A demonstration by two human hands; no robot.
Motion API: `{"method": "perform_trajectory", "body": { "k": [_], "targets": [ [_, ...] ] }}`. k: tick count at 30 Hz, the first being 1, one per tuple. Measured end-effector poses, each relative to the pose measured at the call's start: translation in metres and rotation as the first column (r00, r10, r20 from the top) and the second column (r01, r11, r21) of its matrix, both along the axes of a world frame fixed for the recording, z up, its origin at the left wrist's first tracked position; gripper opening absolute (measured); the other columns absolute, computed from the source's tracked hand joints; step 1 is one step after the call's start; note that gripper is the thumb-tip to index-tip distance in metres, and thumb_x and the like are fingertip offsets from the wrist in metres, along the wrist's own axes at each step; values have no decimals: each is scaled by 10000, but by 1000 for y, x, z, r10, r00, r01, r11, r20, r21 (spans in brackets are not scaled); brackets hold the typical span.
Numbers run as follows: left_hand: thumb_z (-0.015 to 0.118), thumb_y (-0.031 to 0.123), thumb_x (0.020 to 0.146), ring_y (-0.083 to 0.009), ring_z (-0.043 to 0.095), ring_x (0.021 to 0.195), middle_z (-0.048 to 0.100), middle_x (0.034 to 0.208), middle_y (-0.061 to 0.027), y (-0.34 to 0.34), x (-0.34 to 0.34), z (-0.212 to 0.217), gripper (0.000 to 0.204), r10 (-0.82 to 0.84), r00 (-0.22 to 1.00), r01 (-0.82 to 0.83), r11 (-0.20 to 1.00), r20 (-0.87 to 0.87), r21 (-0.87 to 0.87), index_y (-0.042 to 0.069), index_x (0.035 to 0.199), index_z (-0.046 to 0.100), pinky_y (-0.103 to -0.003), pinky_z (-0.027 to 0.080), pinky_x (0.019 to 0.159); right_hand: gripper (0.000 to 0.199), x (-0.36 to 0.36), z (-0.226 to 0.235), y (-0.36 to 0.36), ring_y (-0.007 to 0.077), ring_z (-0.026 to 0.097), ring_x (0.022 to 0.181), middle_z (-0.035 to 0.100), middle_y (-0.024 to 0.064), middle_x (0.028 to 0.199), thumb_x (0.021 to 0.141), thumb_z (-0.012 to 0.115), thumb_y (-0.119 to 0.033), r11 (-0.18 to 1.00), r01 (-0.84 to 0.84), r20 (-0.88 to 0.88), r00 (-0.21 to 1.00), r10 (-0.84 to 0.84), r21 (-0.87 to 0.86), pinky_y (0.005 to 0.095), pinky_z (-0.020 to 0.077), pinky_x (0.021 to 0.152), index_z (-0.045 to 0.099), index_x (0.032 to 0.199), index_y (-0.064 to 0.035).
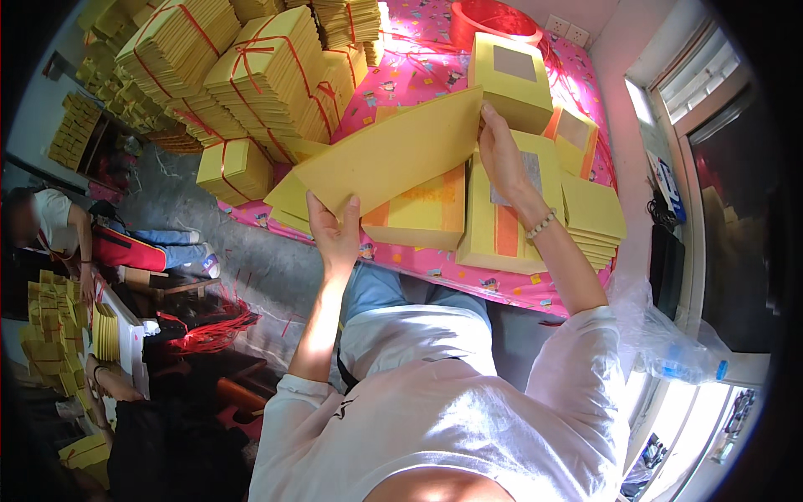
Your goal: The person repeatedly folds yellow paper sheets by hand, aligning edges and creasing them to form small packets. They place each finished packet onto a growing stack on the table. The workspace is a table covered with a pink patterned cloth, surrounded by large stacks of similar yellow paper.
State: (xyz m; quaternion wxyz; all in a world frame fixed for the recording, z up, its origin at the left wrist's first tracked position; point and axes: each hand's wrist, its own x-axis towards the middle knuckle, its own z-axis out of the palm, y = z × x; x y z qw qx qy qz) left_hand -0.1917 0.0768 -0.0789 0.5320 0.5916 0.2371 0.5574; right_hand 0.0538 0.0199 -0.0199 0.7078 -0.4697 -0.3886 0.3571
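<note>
A white shirt [435, 402] fills the bottom of the view, and both bare forearms rise from it toward a table [435, 79] under a pink patterned cloth. The left hand [333, 230] pinches the lower left corner of a big yellow sheaf [389, 155] of paper, thumb on top, fingers tucked beneath. The right hand [500, 155], a bead bracelet [541, 223] at its wrist, grips the sheaf's upper right edge, fingers closed over the paper. The sheaf hangs tilted between the two hands, just above the table's near edge, over flat stacks [502, 213] of the same yellow paper with orange bands and silver squares.

It looks light and thin: a floppy wad of sheets that would sag or fan out if held at one point. It keeps flat only because it is gripped at opposite ends. The loose sheets probably slide on one another, so a firm pinch through the whole thickness at the edges suits it best; corners would crease easily.

Tied bundles [259, 71] with red string pile up at the far left of the table, a red basin [493, 18] stands at the back. At the left, on the floor, another person [58, 222] sits among more yellow stacks
</note>
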Motion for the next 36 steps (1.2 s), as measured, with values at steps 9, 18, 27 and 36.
{"method": "perform_trajectory", "body": {
  "k": [9,18,27,36],
  "targets": [
    [508,11,942,-160,499,1112,530,1158,-86,1,-1,-1,302,-33,999,33,999,4,-8,-11,1232,427,-289,374,968,313,0,-9,3,114,460,1039,543,-2,1090,991,376,-253,1000,24,-117,993,-24,-1,291,319,983,530,1174,-53],
    [545,39,931,-157,496,1146,538,1222,-79,7,-3,35,364,-387,920,390,918,53,-71,2,1281,451,-304,367,1004,326,1,9,3,157,523,1111,570,65,1187,984,406,-253,960,-269,-220,935,279,73,357,402,984,528,1183,-26],
    [609,43,891,-157,471,1167,509,1200,-61,-7,45,41,370,-585,808,589,805,72,-68,-8,1230,472,-320,327,1042,438,-48,13,4,160,568,1026,558,55,1170,989,436,-333,888,-456,-144,876,460,64,294,475,888,480,1313,-42],
    [670,-2,822,-160,475,1094,488,1117,-79,2,48,35,480,-526,840,537,841,131,-61,5,1205,380,-306,369,987,341,-28,11,-10,127,560,1040,558,52,1158,978,460,-301,956,-287,293,920,259,55,269,471,880,531,1206,-57]
  ]
}}
